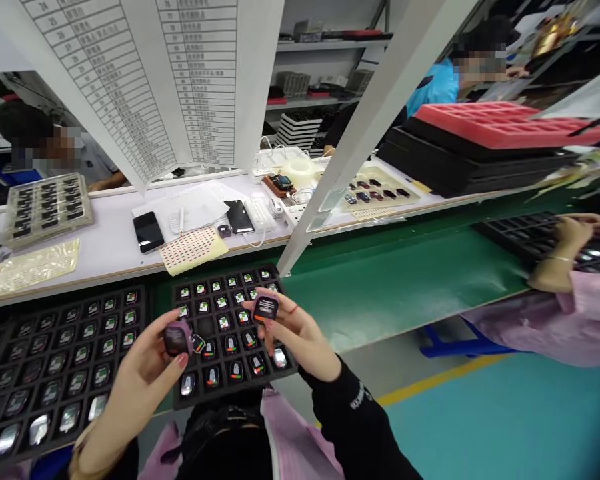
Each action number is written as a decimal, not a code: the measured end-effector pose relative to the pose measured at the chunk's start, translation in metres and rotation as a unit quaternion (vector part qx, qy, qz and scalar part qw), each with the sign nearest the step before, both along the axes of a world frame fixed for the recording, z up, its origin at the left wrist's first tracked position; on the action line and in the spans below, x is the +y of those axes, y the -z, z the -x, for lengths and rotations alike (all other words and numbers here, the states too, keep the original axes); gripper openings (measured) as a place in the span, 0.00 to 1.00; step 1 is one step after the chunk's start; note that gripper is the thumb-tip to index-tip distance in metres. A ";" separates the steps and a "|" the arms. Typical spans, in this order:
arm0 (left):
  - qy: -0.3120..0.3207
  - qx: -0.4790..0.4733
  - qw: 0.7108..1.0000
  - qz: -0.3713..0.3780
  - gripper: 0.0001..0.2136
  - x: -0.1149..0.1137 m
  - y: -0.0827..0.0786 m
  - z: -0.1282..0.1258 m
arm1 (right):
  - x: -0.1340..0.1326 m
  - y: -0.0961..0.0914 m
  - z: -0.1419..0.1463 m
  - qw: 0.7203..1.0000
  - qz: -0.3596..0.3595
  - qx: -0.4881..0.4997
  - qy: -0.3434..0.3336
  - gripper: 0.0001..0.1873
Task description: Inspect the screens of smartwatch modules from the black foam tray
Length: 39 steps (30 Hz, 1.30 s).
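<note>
My left hand (pixel 153 373) grips a smartwatch body (pixel 178 338) by its edges between thumb and fingers; its dark screen shows faint text. In my right hand (pixel 300 337) is a second smartwatch body (pixel 265 308), screen up, with lines of white text and an orange mark. Both are held above a black foam tray (pixel 190 400). Rows of watch bodies with lit screens sit in that tray's pockets, and one pocket (pixel 206 327) near the left hand has no watch. Part of the tray is hidden by my hands.
Another black tray (pixel 145 313) of watches lies to the left. A shelf holds a phone (pixel 149 232), a dotted sticker sheet (pixel 193 251) and a clear tray (pixel 50 207). A slanted white post (pixel 350 133) rises ahead. At right, a co-worker's hands (pixel 573 233) reach over a black tray (pixel 520 233).
</note>
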State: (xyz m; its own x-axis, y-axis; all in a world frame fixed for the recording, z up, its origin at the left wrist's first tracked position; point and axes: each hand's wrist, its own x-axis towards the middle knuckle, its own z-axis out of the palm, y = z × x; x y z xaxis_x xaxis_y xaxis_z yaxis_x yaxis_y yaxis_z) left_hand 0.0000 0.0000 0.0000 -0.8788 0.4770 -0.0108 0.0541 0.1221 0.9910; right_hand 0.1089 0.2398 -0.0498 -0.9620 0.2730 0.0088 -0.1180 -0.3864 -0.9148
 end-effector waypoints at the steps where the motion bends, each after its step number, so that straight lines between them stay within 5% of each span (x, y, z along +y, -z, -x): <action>1: 0.011 -0.012 1.000 0.001 0.27 0.007 0.006 0.002 | -0.001 0.006 0.006 1.000 0.003 -0.001 0.001 0.28; 6: 0.051 -0.050 0.997 -0.022 0.28 0.034 0.028 0.003 | -0.006 0.010 0.014 1.000 0.010 -0.013 0.019 0.29; 16: 0.103 -0.015 0.994 -0.022 0.24 0.073 0.029 -0.003 | -0.014 0.003 0.015 0.995 -0.028 -0.058 0.079 0.24; 33: 0.147 -0.014 0.988 -0.043 0.27 0.072 0.024 0.005 | -0.012 -0.012 0.025 0.999 -0.037 -0.007 0.017 0.25; 39: 0.140 -0.015 0.989 -0.049 0.26 0.071 0.026 0.006 | -0.015 -0.007 0.029 0.997 -0.046 -0.030 0.061 0.24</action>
State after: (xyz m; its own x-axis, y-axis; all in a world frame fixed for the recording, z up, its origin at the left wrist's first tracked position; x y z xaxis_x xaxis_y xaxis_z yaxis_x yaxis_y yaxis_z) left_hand -0.0060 0.0709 -0.0256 -0.7123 0.7015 0.0231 0.0430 0.0108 0.9990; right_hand 0.0800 0.2250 -0.0425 -0.9211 0.3888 -0.0174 -0.1031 -0.2868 -0.9524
